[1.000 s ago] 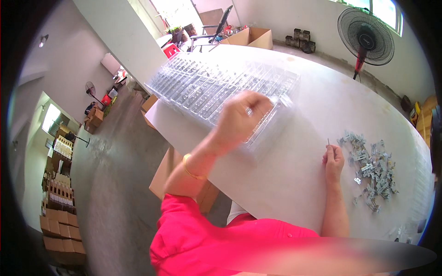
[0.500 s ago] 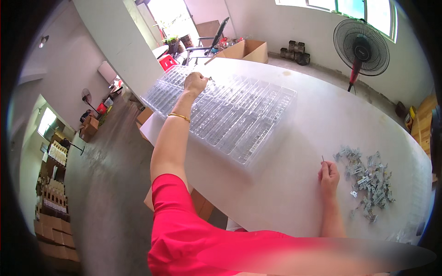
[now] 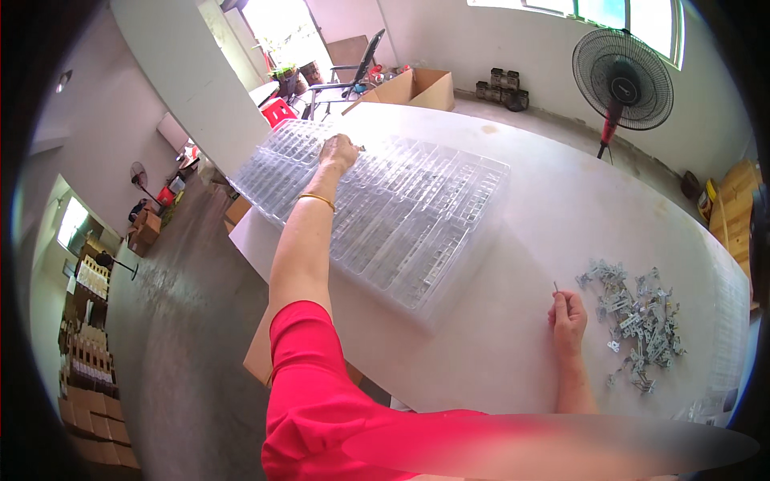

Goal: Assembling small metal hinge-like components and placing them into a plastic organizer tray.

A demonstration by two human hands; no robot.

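Observation:
My left arm stretches forward over a clear plastic compartment tray on the white table. My left hand is closed above its far part, pinching a small metal piece at the fingertips; the piece is too small to make out fully. Many of the tray's long slots hold rows of small metal pieces. My right hand rests near the table's right side, fingers closed on a thin metal piece that sticks up from them. Just right of it lies a loose heap of small metal brackets.
The white table has a curved far edge. Behind it stand a cardboard box, a folding chair and a black fan. Clear plastic trays sit at the table's right edge. More cartons stack on the floor at far left.
The whole view has shifted slightly. My left hand has come down a little over the tray, still pinching the small piece. My right hand keeps its hold beside the heap.

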